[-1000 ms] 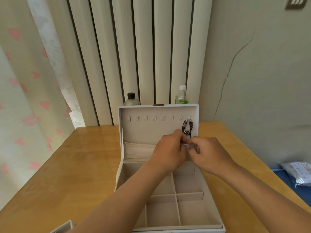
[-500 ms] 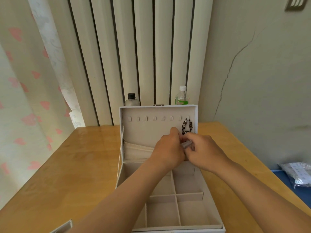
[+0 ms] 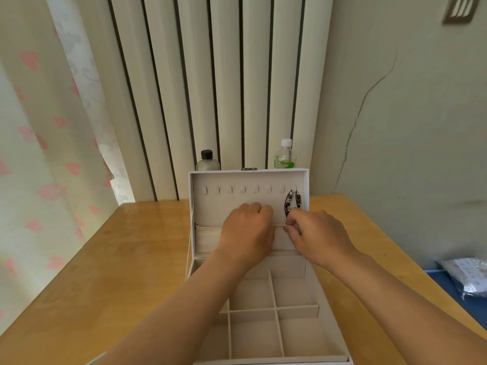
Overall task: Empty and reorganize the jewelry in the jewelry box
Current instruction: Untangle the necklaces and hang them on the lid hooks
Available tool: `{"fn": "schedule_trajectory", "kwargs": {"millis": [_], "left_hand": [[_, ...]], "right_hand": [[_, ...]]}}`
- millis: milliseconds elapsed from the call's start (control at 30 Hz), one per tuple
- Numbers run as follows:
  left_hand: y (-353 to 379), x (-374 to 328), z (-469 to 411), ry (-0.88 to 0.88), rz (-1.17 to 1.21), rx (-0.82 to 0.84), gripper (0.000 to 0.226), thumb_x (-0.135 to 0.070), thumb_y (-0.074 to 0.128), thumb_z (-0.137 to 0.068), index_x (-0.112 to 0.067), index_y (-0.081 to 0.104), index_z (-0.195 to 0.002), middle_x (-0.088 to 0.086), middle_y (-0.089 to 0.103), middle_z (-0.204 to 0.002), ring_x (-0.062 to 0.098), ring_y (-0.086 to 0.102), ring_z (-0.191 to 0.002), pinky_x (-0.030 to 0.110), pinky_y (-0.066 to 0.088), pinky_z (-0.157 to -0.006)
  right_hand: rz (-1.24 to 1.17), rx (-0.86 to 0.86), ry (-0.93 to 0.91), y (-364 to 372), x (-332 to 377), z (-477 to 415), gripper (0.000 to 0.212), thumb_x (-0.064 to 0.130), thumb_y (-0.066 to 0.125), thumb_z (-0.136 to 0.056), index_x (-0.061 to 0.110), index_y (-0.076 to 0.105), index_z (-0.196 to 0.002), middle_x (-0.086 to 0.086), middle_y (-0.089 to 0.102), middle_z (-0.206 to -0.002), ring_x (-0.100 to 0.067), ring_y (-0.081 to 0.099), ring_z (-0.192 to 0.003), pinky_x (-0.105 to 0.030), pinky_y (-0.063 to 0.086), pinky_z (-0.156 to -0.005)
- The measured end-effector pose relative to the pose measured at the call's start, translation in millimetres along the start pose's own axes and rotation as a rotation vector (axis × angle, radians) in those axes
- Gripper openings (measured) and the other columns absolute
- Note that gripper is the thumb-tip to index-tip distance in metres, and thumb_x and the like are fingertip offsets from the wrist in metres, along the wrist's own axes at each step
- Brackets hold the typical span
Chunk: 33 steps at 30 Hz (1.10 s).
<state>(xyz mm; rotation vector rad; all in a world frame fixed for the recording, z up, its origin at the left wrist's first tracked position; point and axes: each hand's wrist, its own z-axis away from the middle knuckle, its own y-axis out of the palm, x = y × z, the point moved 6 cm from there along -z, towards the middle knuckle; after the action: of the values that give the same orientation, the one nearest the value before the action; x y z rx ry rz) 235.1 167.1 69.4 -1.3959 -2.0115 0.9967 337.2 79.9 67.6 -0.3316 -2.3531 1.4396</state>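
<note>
The jewelry box point(image 3: 253, 335) stood open in the lower middle of the frame on the wooden surface point(image 3: 131, 259), its lid point(image 3: 224, 206) upright and its compartments bare where they showed. A dark beaded string point(image 3: 291, 204) hung from the last hook at the right end of the lid's row. Both hands were at the lid's fabric pocket point(image 3: 208, 238). The left hand point(image 3: 247, 233) had its fingers curled, but what they held, I could not tell. The right hand point(image 3: 320, 235) pinched a thin pale strip point(image 3: 279, 226) between its fingertips; whether this was the pocket's hem or a fine chain was not clear. The risk, as I judge it, was mostly at the right hand: its fingers were just below the beaded string, so a careless lift could knock the string off its hook and drop it into the pocket or a compartment. A hard pull on the pocket could also rock the lid back toward the two bottles point(image 3: 207, 160) just behind it.
</note>
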Motion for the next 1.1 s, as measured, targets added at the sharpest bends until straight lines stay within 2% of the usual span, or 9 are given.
{"fn": "schedule_trajectory", "kwargs": {"millis": [233,367,467,533,633,733,867,1000,1100], "left_hand": [[-4,14,10,-0.059,-0.096,-0.007,0.035,0.000,0.082,-0.054,-0.010,0.051,-0.067,0.008,0.050,-0.065,0.028,0.045,-0.052,0.029,0.029,-0.050],[-6,14,20,-0.062,-0.119,-0.006,0.029,-0.002,0.079,-0.055,-0.011,0.055,-0.068,0.008,0.051,-0.069,0.028,0.046,-0.058,0.031,0.029,-0.054],[-4,17,33,-0.084,-0.080,0.062,0.021,-0.008,0.078,-0.063,-0.012,0.059,-0.074,0.006,0.054,-0.072,0.025,0.050,-0.060,0.033,0.038,-0.053],[-9,19,44,-0.125,-0.003,0.100,0.010,-0.015,0.066,-0.079,-0.012,0.061,-0.088,0.007,0.057,-0.083,0.028,0.056,-0.072,0.038,0.049,-0.061],[-16,17,64,-0.221,0.124,0.311,0.022,-0.026,0.049,-0.096,-0.016,0.058,-0.113,0.005,0.059,-0.105,0.025,0.056,-0.094,0.041,0.051,-0.083],[-30,8,86,-0.265,0.212,0.392,0.028,-0.036,0.042,-0.101,-0.018,0.058,-0.117,0.003,0.059,-0.108,0.021,0.057,-0.096,0.039,0.051,-0.087],[-36,-2,113,-0.314,0.197,0.521,0.042,-0.044,0.033,-0.103,-0.017,0.056,-0.125,0.005,0.059,-0.119,0.026,0.057,-0.109,0.046,0.046,-0.098],[-36,-9,135,-0.356,0.137,0.519,0.040,-0.041,0.028,-0.104,-0.016,0.055,-0.118,0.007,0.059,-0.117,0.027,0.057,-0.107,0.046,0.046,-0.095],[-39,-11,137,-0.369,0.122,0.475,0.036,-0.037,0.031,-0.102,-0.014,0.058,-0.109,0.009,0.060,-0.111,0.027,0.059,-0.099,0.045,0.049,-0.090]], "right_hand": [[0.058,-0.048,0.012,7,9,0,0.013,0.036,0.046,-0.100,0.024,0.051,-0.097,0.001,0.067,-0.084,-0.027,0.062,-0.075,-0.035,0.050,-0.063],[0.069,-0.001,-0.036,12,23,7,0.013,0.033,0.045,-0.100,0.022,0.051,-0.097,0.003,0.066,-0.093,-0.025,0.063,-0.084,-0.035,0.049,-0.064],[0.073,0.049,-0.035,14,34,16,0.013,0.031,0.044,-0.100,0.021,0.053,-0.100,0.004,0.064,-0.102,-0.023,0.062,-0.094,-0.034,0.047,-0.067],[0.065,0.088,-0.035,14,41,22,0.012,0.026,0.044,-0.098,0.020,0.054,-0.099,0.003,0.064,-0.102,-0.022,0.061,-0.093,-0.034,0.048,-0.068],[0.045,0.143,-0.028,11,50,35,0.013,0.019,0.044,-0.095,0.016,0.057,-0.097,-0.001,0.060,-0.099,-0.023,0.056,-0.093,-0.034,0.045,-0.067],[-0.022,0.222,-0.023,12,58,55,0.015,0.023,0.043,-0.096,0.017,0.056,-0.091,-0.002,0.056,-0.094,-0.024,0.056,-0.090,-0.037,0.049,-0.072],[-0.166,0.347,0.014,19,72,82,0.029,0.032,0.039,-0.102,0.024,0.045,-0.075,0.003,0.052,-0.084,-0.020,0.054,-0.081,-0.035,0.041,-0.066],[-0.179,0.356,0.045,24,80,101,0.032,0.030,0.038,-0.103,0.025,0.044,-0.071,0.003,0.047,-0.088,-0.021,0.053,-0.085,-0.037,0.047,-0.074],[-0.170,0.322,0.073,21,78,105,0.025,0.026,0.041,-0.099,0.017,0.054,-0.079,-0.001,0.051,-0.093,-0.022,0.054,-0.086,-0.038,0.049,-0.075]]}}
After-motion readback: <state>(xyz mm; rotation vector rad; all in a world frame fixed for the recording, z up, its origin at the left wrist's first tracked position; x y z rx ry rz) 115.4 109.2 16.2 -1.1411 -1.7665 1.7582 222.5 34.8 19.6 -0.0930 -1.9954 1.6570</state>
